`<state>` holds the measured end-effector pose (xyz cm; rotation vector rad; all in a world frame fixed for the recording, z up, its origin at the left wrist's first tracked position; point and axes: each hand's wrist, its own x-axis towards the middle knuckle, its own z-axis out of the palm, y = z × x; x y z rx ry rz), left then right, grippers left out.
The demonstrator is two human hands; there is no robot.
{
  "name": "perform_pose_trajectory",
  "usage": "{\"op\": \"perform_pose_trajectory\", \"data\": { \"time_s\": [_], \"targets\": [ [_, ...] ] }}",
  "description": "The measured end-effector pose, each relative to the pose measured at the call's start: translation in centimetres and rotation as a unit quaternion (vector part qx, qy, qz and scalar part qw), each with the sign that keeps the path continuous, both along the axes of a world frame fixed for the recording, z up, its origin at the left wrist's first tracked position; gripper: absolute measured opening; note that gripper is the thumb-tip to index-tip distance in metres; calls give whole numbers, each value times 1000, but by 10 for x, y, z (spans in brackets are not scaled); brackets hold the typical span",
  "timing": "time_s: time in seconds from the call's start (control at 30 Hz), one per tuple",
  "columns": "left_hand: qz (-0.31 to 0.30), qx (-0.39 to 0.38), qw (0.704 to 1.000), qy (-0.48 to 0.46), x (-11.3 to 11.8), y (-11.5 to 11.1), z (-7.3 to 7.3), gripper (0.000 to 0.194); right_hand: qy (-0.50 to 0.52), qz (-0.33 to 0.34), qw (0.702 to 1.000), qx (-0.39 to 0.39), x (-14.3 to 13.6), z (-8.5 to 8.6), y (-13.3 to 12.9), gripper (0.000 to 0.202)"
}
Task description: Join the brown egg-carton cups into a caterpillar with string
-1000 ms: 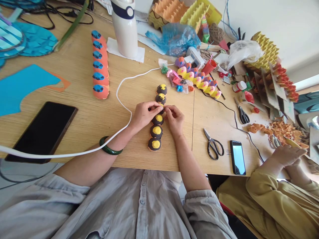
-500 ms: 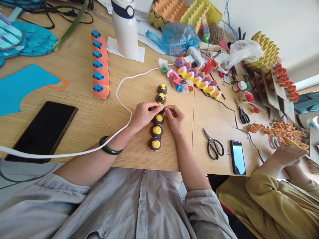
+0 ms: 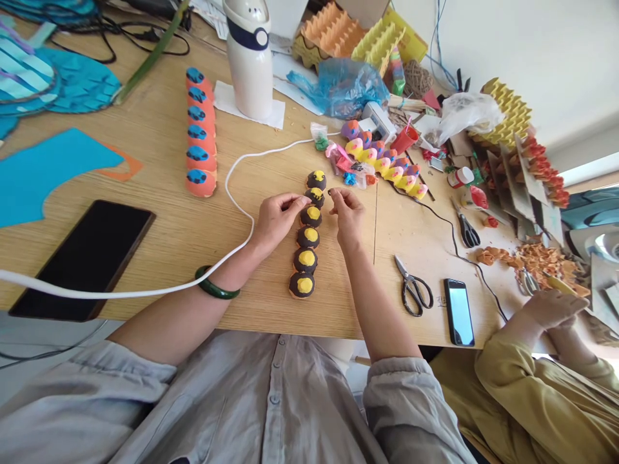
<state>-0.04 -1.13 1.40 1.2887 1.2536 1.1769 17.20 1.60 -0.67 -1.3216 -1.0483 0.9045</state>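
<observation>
A row of dark, rounded clay-covered bumps with yellow patches (image 3: 307, 259) lies lengthwise in front of me. The two bumps at the far end also bear small dark marks on their yellow. Beside the row on its left, my left hand (image 3: 279, 222) is closed, thumb and forefinger together at the edge of the upper bumps; whatever they hold, if anything, is hidden. My right hand (image 3: 348, 212) is just right of the row, apart from it, pinching a tiny black bit (image 3: 329, 192) between its fingertips.
A white cable (image 3: 246, 225) crosses my left forearm. An orange bump row with blue patches (image 3: 202, 167), a white bottle (image 3: 251, 71) and a large phone (image 3: 82, 258) are to the left. Rightward lie scissors (image 3: 413, 290), a smaller phone (image 3: 459, 312) and a co-worker's hand (image 3: 556, 306).
My right hand has drawn away from the row, up and to the right, and a tiny black bit now shows in its pinch. My left hand has shifted slightly left.
</observation>
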Motion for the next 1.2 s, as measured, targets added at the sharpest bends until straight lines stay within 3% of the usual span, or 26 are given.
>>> {"op": "perform_pose_trajectory", "data": {
  "time_s": [0.27, 0.57, 1.2],
  "targets": [
    [15, -69, 996, -63, 0, 8, -1, 31, 3, -17, 1000, -16, -5, -11, 39, 42],
    [15, -71, 996, -60, 2, 9, -1, 32, 4, 14, 1000, -12, -6, -15, 41, 48],
    [18, -68, 996, -57, 3, 10, -3, 27, -15, -3, 1000, -17, -11, -12, 46, 34]
  ]
}}
